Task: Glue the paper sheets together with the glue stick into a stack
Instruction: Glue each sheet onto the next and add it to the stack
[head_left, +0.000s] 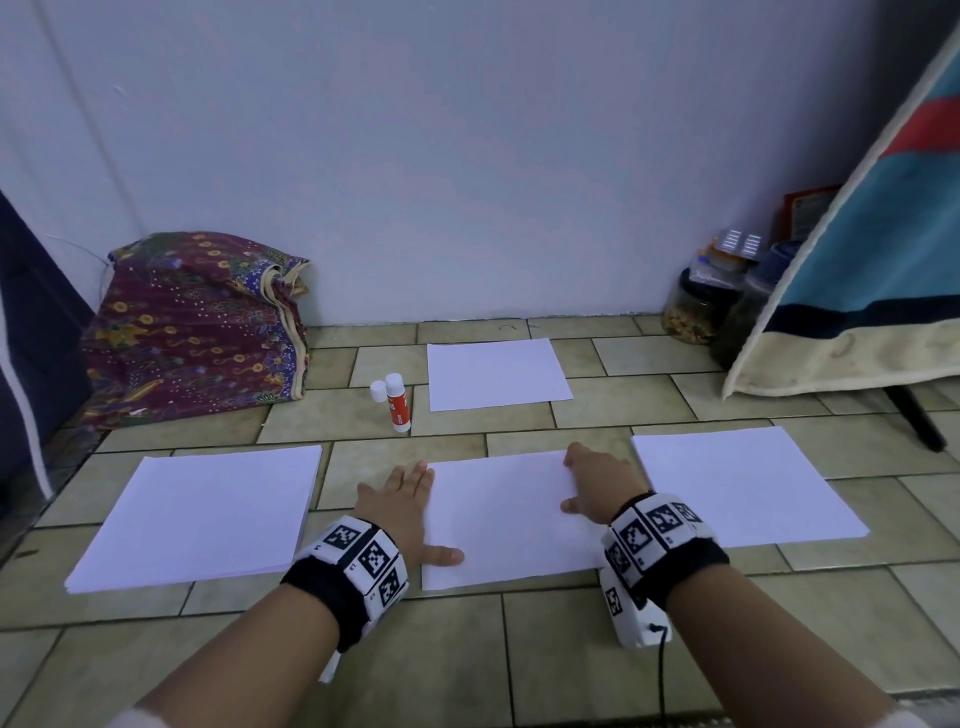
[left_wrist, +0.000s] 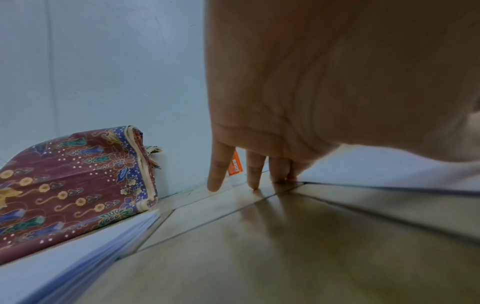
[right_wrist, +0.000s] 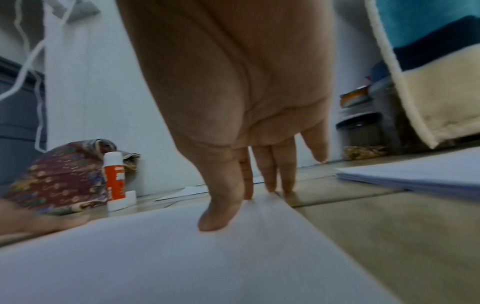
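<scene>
Paper sheet (head_left: 511, 517): white, flat, floor | left hand (head_left: 402, 506), right hand (head_left: 597, 486) grip: flat, pressing

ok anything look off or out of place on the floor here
Only a small thing: the glue stick stands upright on the tiles with its cap off, set beside it. The paper piles lie flat, and both hands rest on the middle sheet. Nothing is spilled or torn.

Bare forearms; each wrist wears a black band (head_left: 322, 597) carrying white blocks (head_left: 652, 530) with black square markers; a black cable (head_left: 662, 680) apparently trails from the right block.
</scene>
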